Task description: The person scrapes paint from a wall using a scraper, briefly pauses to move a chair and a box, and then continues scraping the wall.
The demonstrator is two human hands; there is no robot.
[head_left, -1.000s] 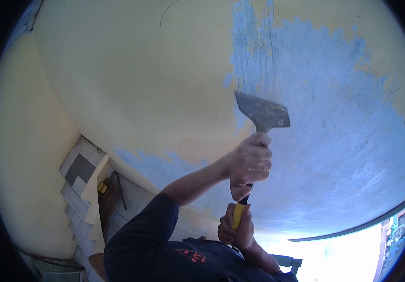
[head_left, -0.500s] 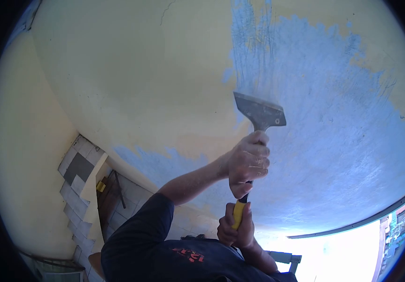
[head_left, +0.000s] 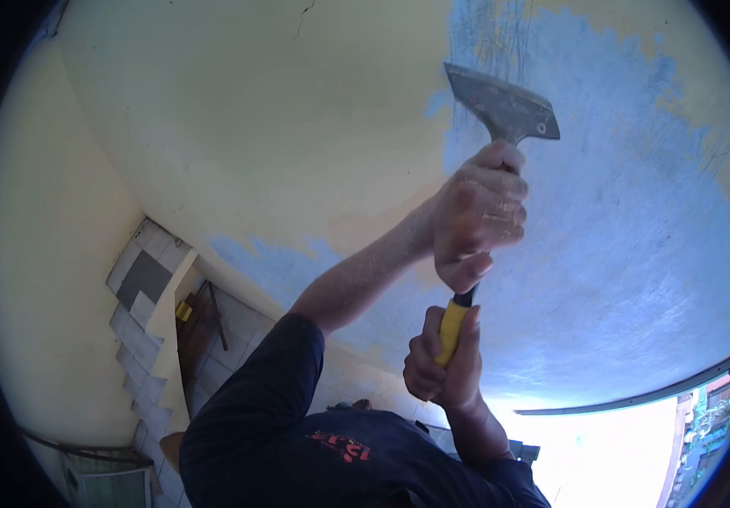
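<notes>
A long-handled scraper (head_left: 505,106) with a wide grey metal head is held up to the wall. Its blade edge lies against the border between cream paint and a bluish stripped patch. My left hand (head_left: 479,216), dusted with pale powder, is wrapped round the shaft just below the head. Lower down, my right hand (head_left: 441,360) grips the yellow and black handle (head_left: 452,330), thumb along its side. Both hands are closed, and my fingers cover parts of the shaft.
The wall (head_left: 297,144) is cream on the left, with a thin crack high up. A large bluish patch (head_left: 602,229) spreads right. Stepped grey tiles (head_left: 138,330) edge a ledge at lower left, near a dark wooden board (head_left: 198,330). A bright opening (head_left: 602,449) is at lower right.
Both hands have pushed the scraper up along the wall, and it now sits higher and slightly further right. My arms are more stretched out; the grip is the same.
</notes>
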